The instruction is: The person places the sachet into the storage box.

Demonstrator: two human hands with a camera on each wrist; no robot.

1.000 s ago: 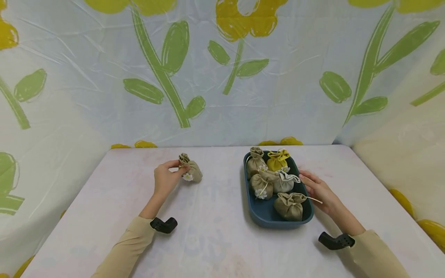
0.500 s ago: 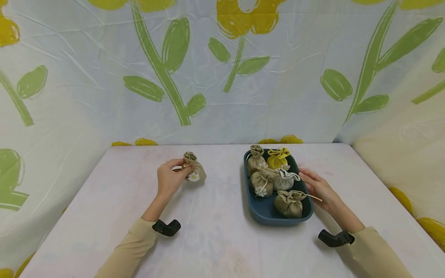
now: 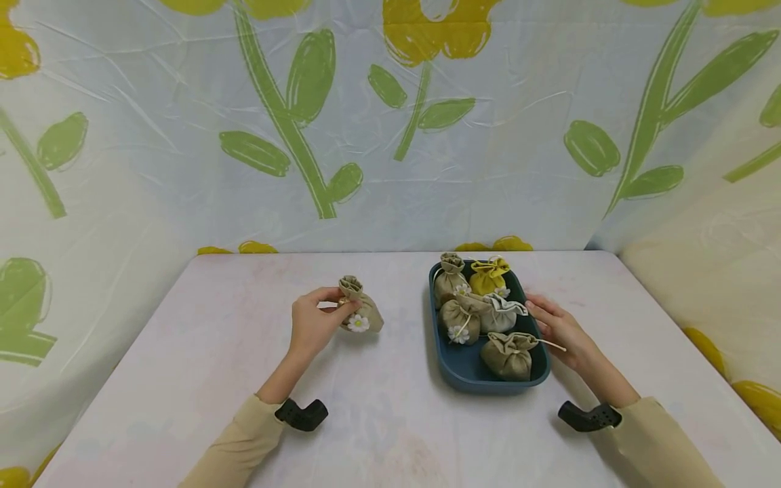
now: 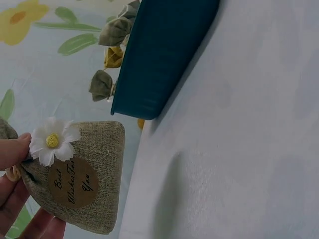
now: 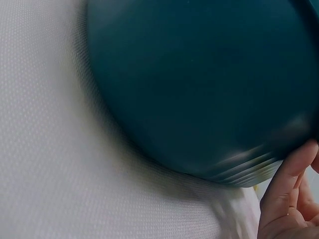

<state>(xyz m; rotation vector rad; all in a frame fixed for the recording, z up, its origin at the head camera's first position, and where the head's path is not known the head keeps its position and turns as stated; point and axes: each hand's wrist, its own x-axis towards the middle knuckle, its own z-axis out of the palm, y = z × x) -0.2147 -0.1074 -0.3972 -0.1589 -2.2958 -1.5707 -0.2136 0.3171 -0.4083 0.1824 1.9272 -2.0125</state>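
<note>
My left hand (image 3: 317, 322) pinches the gathered neck of a beige drawstring pouch (image 3: 370, 317), held tilted over the table left of a blue bin. In the left wrist view the pouch (image 4: 97, 174) shows a white daisy (image 4: 52, 141) and a round brown label reading "Best Wishes For You". The bin (image 3: 482, 388) holds several pouches: a yellow pouch (image 3: 486, 281), a pale grey pouch (image 3: 499, 321) and several beige ones, such as the pouch (image 3: 508, 357) at its near end. My right hand (image 3: 564, 335) touches the bin's outer right wall with relaxed fingers.
A white cloth covers the table (image 3: 390, 434). Behind it hangs a curtain (image 3: 488, 190) with printed flowers. Each wrist carries a black camera mount, one by the left cuff (image 3: 302, 415) and one by the right. A thin cord (image 3: 552, 347) hangs over the bin's right rim.
My left hand has carried the beige pouch to the right, nearer the bin, and slightly toward me. The right hand and the bin have stayed in place.
</note>
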